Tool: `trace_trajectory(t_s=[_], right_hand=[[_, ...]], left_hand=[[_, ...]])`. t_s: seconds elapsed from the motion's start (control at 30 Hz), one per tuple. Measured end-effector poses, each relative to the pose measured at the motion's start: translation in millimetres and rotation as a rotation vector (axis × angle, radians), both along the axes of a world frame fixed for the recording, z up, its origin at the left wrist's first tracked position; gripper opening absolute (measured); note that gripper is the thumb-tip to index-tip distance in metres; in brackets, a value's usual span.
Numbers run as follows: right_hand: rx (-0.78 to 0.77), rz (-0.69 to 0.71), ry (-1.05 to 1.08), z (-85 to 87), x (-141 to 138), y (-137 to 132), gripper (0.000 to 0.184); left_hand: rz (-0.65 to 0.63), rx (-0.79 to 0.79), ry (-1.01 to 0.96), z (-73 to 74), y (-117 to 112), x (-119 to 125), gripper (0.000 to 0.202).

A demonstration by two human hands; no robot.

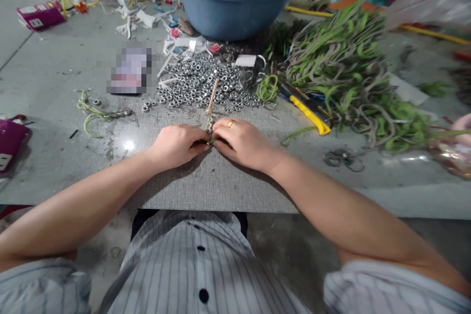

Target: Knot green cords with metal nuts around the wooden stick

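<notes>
My left hand [178, 144] and my right hand [243, 143] meet low over the table, both closed. Their fingertips pinch a green cord [211, 141], mostly covered by the fingers. A short braided piece with metal nuts [210, 125] shows just above the fingertips. Beyond it, a thin wooden stick [213, 95] points away from me; whether it joins the braid I cannot tell. A wide heap of loose metal nuts [198, 81] lies past my hands. To the left rests another green cord piece with nuts [105, 114].
Behind the nuts stands a blue basin [235, 10]. At right are a yellow utility knife [311, 115] and a pile of green and grey cords [342, 64]. A phone [129, 71] lies at left. Another person's hand [464, 127] shows at the right edge.
</notes>
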State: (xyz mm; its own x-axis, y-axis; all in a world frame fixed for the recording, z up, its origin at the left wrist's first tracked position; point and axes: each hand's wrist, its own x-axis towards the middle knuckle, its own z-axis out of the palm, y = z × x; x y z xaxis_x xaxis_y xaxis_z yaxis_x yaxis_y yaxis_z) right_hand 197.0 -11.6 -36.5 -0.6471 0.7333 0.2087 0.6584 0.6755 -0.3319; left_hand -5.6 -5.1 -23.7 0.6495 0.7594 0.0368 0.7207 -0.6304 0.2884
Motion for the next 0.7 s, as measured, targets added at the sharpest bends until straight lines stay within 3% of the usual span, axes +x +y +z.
trace_trajectory(t_s=[0.27,0.43,0.7], right_hand=[[-0.143,-0.072,0.156,-2.1,5.6,4.7,0.008],[-0.150,-0.095,0.182,-4.7,11.5,8.8,0.024],[-0.121,-0.061,0.040,-1.4,16.7,11.7,0.050]], left_hand=[[0.033,-0.057,0.039,3.1,-0.8,1.5,0.023],[0.010,-0.018,0.010,1.5,-0.1,0.1,0.022],[0.011,-0.058,0.039,0.7,0.4,0.2,0.022]])
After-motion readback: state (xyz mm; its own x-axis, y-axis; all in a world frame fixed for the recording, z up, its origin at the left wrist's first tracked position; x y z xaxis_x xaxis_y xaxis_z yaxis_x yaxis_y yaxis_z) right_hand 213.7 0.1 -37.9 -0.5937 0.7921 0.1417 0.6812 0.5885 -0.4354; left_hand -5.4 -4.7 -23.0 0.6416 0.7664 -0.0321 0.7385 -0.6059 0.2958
